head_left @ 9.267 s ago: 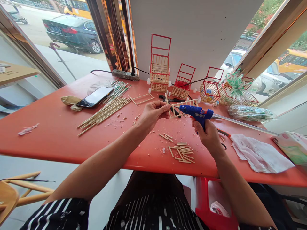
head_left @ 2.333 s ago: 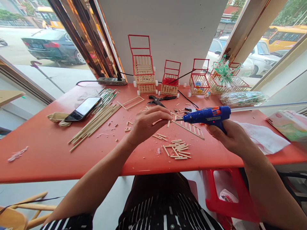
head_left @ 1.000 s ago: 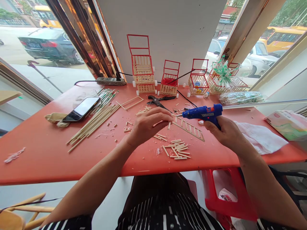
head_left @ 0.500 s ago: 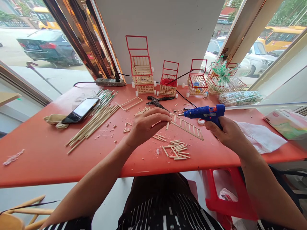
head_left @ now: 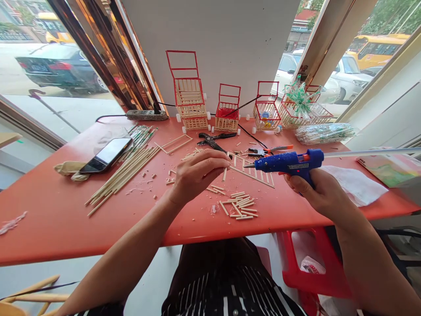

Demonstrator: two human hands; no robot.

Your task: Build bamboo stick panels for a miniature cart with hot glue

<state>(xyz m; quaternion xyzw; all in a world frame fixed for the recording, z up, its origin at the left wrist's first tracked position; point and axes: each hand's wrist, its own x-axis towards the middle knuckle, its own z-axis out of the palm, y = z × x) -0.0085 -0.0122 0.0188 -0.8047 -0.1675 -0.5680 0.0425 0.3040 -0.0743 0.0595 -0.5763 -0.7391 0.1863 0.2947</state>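
My left hand (head_left: 200,173) is closed, its fingertips pinched around a short wooden stick (head_left: 224,175) that pokes out below them. Close to those fingertips lies a ladder-like frame (head_left: 251,177) of thin sticks, its left end partly hidden by the hand. My right hand (head_left: 324,188) grips a blue glue gun (head_left: 283,162) by its handle, the nozzle pointing left above the frame. A clear glue stick (head_left: 368,152) juts from the gun's back. Several cut stick pieces (head_left: 243,204) are heaped on the red table (head_left: 148,232) just in front of me.
Small stick-built carts (head_left: 191,94) with red trim stand along the wall. Black pliers (head_left: 213,140) and orange-handled pliers (head_left: 263,151) lie behind the frame. Long sticks (head_left: 123,175) and a phone (head_left: 105,156) are at left. A white cloth (head_left: 358,184) lies at right.
The glue gun has shifted slightly right and down relative to my left hand, uncovering the orange-handled pliers. My left hand keeps its pinch, and the whole view has moved a little.
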